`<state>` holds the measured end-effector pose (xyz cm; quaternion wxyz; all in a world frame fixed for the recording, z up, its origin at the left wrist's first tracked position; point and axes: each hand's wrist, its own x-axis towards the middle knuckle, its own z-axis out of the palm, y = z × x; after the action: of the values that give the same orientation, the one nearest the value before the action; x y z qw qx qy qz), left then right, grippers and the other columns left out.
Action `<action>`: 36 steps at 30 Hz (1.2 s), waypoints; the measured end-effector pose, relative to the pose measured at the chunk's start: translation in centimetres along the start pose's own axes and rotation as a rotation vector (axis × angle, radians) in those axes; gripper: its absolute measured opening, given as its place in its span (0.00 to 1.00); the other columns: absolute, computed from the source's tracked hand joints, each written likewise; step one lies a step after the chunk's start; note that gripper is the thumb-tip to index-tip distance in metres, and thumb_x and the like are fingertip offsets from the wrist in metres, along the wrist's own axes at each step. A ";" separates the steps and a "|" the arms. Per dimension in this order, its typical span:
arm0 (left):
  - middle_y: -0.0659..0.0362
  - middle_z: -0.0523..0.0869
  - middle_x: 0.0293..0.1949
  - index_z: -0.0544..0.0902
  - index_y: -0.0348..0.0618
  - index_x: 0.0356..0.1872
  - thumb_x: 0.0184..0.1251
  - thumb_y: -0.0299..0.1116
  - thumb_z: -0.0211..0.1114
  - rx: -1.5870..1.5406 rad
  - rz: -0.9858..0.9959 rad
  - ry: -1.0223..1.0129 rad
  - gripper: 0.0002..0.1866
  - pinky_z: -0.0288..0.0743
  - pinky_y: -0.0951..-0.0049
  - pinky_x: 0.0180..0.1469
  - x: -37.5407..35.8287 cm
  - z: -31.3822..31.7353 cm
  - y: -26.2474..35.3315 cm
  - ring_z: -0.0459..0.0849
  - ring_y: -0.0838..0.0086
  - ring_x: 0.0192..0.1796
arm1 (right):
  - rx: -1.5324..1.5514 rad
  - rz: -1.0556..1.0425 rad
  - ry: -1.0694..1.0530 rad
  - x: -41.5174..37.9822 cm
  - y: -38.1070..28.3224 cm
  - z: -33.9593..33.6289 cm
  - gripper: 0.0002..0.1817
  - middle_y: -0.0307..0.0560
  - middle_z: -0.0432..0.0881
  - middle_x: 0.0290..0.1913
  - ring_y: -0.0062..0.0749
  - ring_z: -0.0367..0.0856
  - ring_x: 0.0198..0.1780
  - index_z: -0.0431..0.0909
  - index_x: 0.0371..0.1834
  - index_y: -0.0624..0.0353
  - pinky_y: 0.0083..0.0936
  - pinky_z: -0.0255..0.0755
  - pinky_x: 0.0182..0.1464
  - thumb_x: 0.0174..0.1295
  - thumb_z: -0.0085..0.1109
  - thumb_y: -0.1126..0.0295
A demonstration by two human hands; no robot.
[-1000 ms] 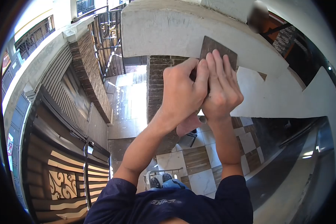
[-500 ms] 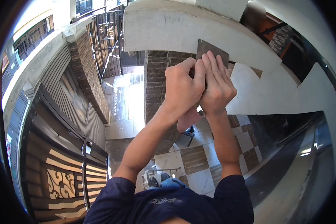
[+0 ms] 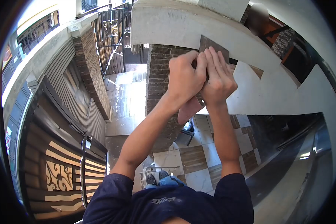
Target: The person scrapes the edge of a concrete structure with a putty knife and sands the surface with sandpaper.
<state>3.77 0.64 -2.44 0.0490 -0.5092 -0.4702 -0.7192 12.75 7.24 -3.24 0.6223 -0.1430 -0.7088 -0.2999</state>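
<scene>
Both hands are raised together against the pale wall beam (image 3: 168,26). My left hand (image 3: 186,76) has its fingers curled in a closed grip beside a dark flat sheet (image 3: 214,45), whose far end lies on the beam. What its fingers hold is mostly hidden. Beside it, my right hand (image 3: 219,80) lies with long, outstretched fingers on the sheet, its thumb side touching the left hand. A pinkish curled piece (image 3: 189,110) hangs below the hands; whether it joins the dark sheet is hidden.
A dark brick pillar (image 3: 158,78) stands below the beam. At left are a metal gate (image 3: 59,175) and a stone-faced pillar (image 3: 89,71). Beneath my feet is a metal-framed support (image 3: 147,171) above the checkered floor (image 3: 194,160). Another person (image 3: 257,20) is at upper right.
The view has shifted slightly, with the beam and brick pillar now higher. My hands, the dark sheet and the pinkish piece also appear a little higher. Both hands keep nearly the same pose.
</scene>
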 end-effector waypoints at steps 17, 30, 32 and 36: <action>0.49 0.81 0.18 0.84 0.30 0.30 0.71 0.34 0.61 0.014 -0.038 0.004 0.15 0.71 0.71 0.27 0.6 0.8 0.1 0.79 0.74 0.20 | -0.009 -0.023 0.007 0.4 1.0 0.4 0.15 0.50 0.88 0.48 0.53 0.87 0.50 0.86 0.48 0.63 0.41 0.81 0.51 0.59 0.60 0.72; 0.50 0.81 0.18 0.83 0.31 0.29 0.71 0.33 0.62 -0.033 -0.011 -0.052 0.14 0.69 0.70 0.25 -0.3 1.0 -0.9 0.76 0.77 0.20 | -0.046 -0.015 -0.020 -1.3 1.2 0.5 0.16 0.51 0.87 0.51 0.53 0.87 0.50 0.86 0.49 0.64 0.39 0.82 0.51 0.59 0.61 0.71; 0.50 0.80 0.17 0.82 0.30 0.28 0.71 0.32 0.62 -0.032 -0.013 -0.071 0.14 0.69 0.70 0.25 0.2 0.9 -0.2 0.76 0.77 0.20 | -0.025 0.002 -0.028 -0.5 1.2 -0.2 0.16 0.51 0.87 0.50 0.52 0.87 0.50 0.86 0.49 0.65 0.39 0.82 0.51 0.59 0.60 0.71; 0.51 0.80 0.17 0.82 0.29 0.28 0.71 0.32 0.61 -0.009 -0.022 -0.090 0.15 0.68 0.71 0.25 0.3 0.4 0.0 0.75 0.79 0.20 | -0.003 -0.012 -0.013 -0.1 1.0 0.0 0.16 0.52 0.87 0.49 0.53 0.87 0.50 0.86 0.48 0.65 0.39 0.82 0.51 0.58 0.60 0.71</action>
<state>3.92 1.06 -2.14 0.0175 -0.5359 -0.4743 -0.6982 13.33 8.05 -3.10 0.6155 -0.1417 -0.7133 -0.3039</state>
